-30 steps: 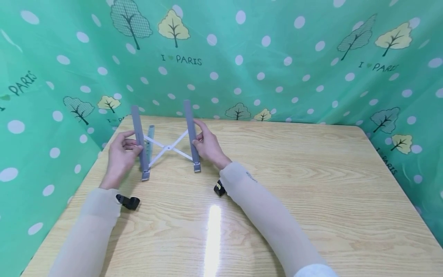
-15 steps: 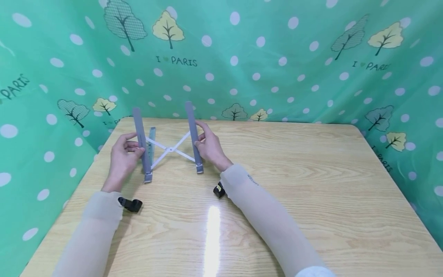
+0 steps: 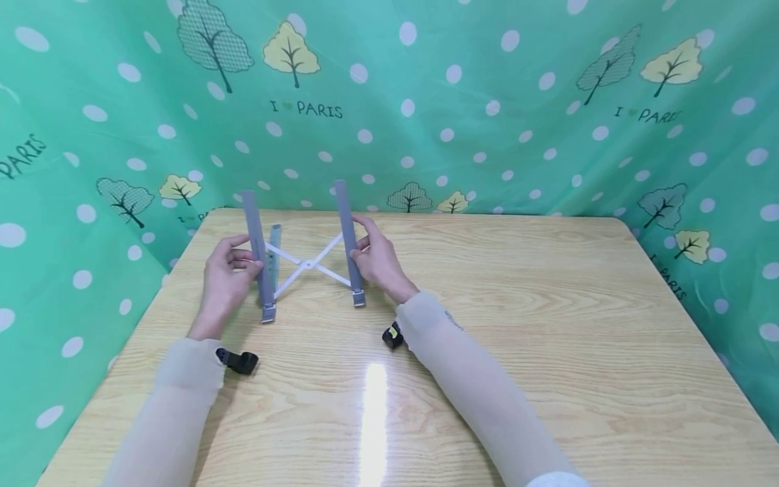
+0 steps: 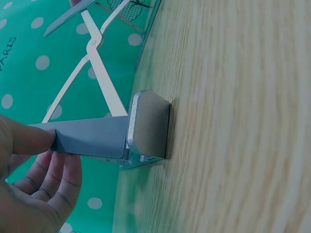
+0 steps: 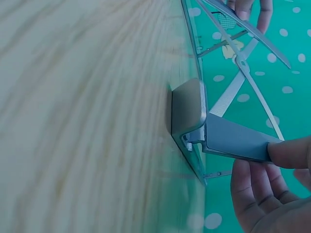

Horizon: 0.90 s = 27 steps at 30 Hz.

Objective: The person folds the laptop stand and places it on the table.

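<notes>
The left grip (image 3: 226, 279) pinches the left bar (image 3: 257, 243) of a grey folding stand (image 3: 309, 264) between thumb and fingers. The right grip (image 3: 379, 260) pinches the right bar (image 3: 347, 226) the same way. The two long bars stand apart, joined by pale crossed arms (image 5: 229, 95) that meet at a pivot between the hands. Each bar ends, on the side nearer the person, in a broad lip (image 4: 149, 124) close to the wood. A thin pale strip (image 3: 275, 253) shows just right of the left bar.

The stand is on the far left part of the wooden desk (image 3: 535, 304). Light sleeves (image 3: 481, 385) cover both forearms, and a small black device (image 3: 243, 362) sits at each wrist. A streak of light shines on the desk nearer the person. Behind hangs a green cloth (image 3: 420, 149) printed with white dots, trees and "PARIS".
</notes>
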### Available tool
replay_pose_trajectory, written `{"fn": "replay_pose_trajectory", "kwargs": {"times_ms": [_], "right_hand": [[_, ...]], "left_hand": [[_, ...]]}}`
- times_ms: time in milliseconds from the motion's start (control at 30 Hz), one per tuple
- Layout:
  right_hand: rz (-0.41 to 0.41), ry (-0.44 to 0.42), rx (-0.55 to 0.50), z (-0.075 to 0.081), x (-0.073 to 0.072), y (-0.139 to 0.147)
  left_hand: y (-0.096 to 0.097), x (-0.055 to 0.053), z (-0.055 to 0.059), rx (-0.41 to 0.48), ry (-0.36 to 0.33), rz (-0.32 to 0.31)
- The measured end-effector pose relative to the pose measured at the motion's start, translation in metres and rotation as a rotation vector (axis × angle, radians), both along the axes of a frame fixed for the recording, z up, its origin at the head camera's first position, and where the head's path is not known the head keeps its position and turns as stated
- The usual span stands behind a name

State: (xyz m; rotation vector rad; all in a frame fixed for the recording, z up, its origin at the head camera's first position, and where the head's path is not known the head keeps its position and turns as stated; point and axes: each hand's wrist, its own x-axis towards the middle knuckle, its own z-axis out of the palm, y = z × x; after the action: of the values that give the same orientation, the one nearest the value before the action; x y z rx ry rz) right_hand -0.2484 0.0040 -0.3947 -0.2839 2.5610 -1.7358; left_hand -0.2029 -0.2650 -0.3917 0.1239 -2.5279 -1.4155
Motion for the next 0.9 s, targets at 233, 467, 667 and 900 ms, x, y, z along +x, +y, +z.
{"fn": "replay_pose_trajectory", "kwargs": {"times_ms": [233,467,667,900], "right_hand": [[-0.015,0.001,0.012,0.003,0.001,0.009],[-0.033,-0.006,0.011,0.002,0.002,0.019],[-0.042,-0.001,0.020,0.001,0.003,0.026],[-0.044,-0.007,0.011,0.001,0.004,0.031]], "left_hand": [[0.010,-0.005,-0.001,0.027,0.013,0.009],[0.020,-0.008,-0.004,0.038,0.011,0.000],[0.027,-0.009,-0.004,0.043,0.004,-0.012],[0.033,-0.009,-0.003,0.046,0.000,-0.016]]}}
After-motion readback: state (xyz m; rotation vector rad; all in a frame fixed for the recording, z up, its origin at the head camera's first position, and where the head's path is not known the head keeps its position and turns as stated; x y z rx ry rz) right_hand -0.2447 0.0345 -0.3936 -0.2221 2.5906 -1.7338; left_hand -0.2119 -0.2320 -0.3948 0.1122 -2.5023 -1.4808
